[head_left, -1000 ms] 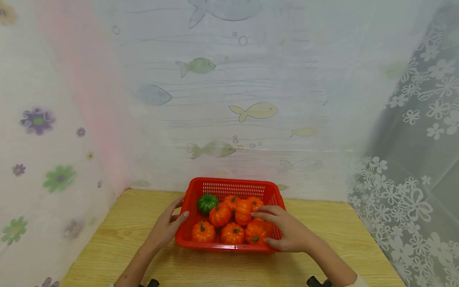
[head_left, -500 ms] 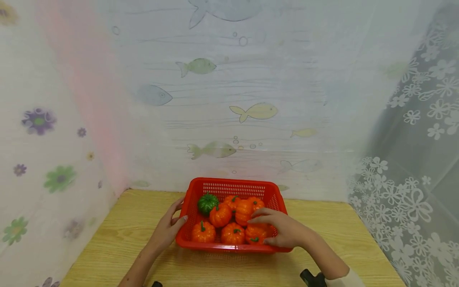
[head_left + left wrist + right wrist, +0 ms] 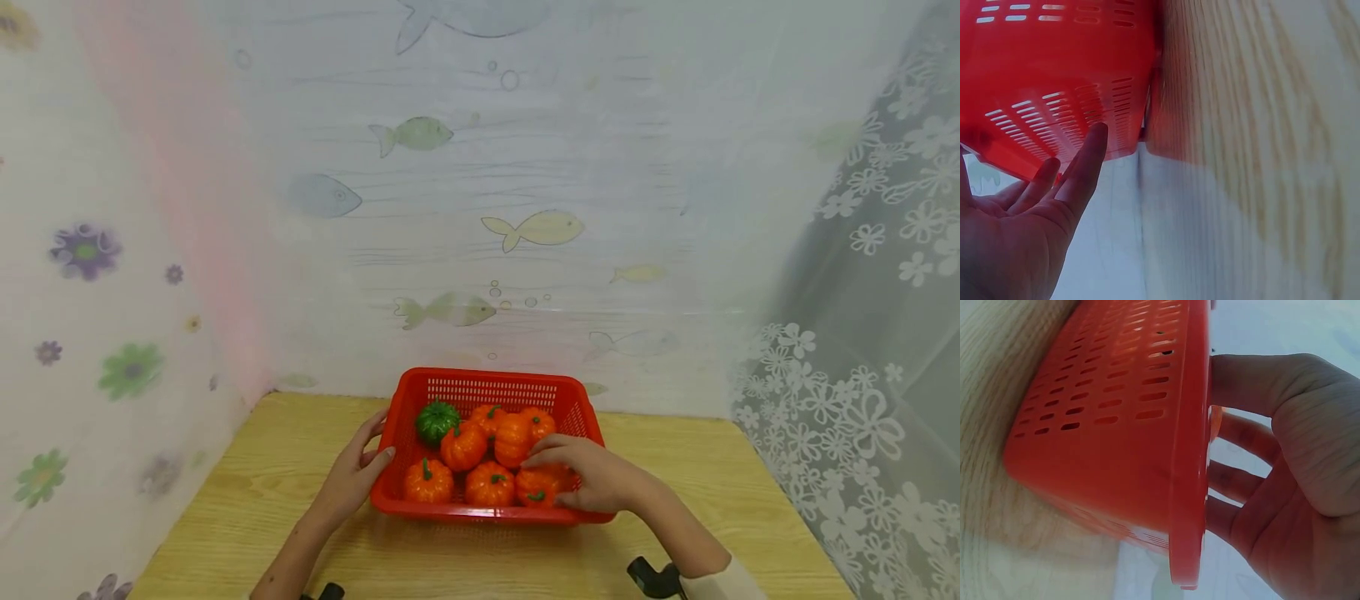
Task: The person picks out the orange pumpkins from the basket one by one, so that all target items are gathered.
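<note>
A red plastic basket (image 3: 491, 375) with slotted walls holds several small orange pumpkins (image 3: 428, 482) and one green pumpkin (image 3: 437, 424). My left hand (image 3: 354, 471) holds the basket's left side, its thumb at the rim and its fingers along the outer wall (image 3: 1054, 112). Over the right rim, my right hand (image 3: 596, 477) reaches inside. Its fingers and thumb curl round the orange pumpkin (image 3: 534, 485) in the front right corner, partly covering it. In the right wrist view the basket wall (image 3: 1104, 444) hides the fingertips.
The basket stands on a wood-grain table (image 3: 247, 483) near its back edge. Behind is a wall covering (image 3: 480, 183) printed with fish. A floral curtain (image 3: 847, 433) hangs at the right. Dark wrist-camera mounts (image 3: 654, 577) sit under the forearms.
My right hand has lowered slightly and closed in on the front right pumpkin. My left hand stays at the basket's side. The head view has shifted a little.
</note>
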Tool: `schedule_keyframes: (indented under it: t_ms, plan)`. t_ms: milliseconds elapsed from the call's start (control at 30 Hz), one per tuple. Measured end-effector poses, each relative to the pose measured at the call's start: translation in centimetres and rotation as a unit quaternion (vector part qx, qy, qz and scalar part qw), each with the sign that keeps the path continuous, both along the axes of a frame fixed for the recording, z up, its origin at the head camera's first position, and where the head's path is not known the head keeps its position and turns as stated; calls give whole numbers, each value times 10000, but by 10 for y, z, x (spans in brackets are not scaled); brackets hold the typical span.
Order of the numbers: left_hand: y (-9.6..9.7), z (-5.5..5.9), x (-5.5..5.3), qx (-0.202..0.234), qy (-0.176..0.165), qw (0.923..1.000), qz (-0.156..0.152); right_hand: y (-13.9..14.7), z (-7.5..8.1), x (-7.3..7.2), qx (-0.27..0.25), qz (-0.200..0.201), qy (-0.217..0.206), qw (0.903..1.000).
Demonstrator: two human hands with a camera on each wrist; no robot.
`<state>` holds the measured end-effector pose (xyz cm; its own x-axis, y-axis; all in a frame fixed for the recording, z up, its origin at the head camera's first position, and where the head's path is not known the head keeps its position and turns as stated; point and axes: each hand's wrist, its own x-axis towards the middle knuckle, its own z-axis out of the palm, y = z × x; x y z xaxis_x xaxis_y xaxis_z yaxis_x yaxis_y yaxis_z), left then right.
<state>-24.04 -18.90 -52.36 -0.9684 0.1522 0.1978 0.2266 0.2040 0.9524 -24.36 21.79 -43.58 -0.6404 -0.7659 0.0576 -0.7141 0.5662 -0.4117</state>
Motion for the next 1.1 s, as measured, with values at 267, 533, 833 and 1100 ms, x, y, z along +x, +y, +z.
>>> schedule_keyframes:
  t_ms: [267, 533, 833, 1100]
  plan:
    - [0, 1, 2, 49, 39, 10000, -45, 7, 4, 1, -251, 4, 164, 9995]
    - [0, 1, 1, -43, 38, 10000, 0, 19, 12, 2, -414, -240, 220, 9986]
    - [-1, 3, 2, 24, 25, 10000, -54, 33, 18, -1, -715, -595, 92, 9956]
    - [0, 3, 1, 72, -6, 9999, -120, 47, 23, -5, -1258, -817, -261, 9883]
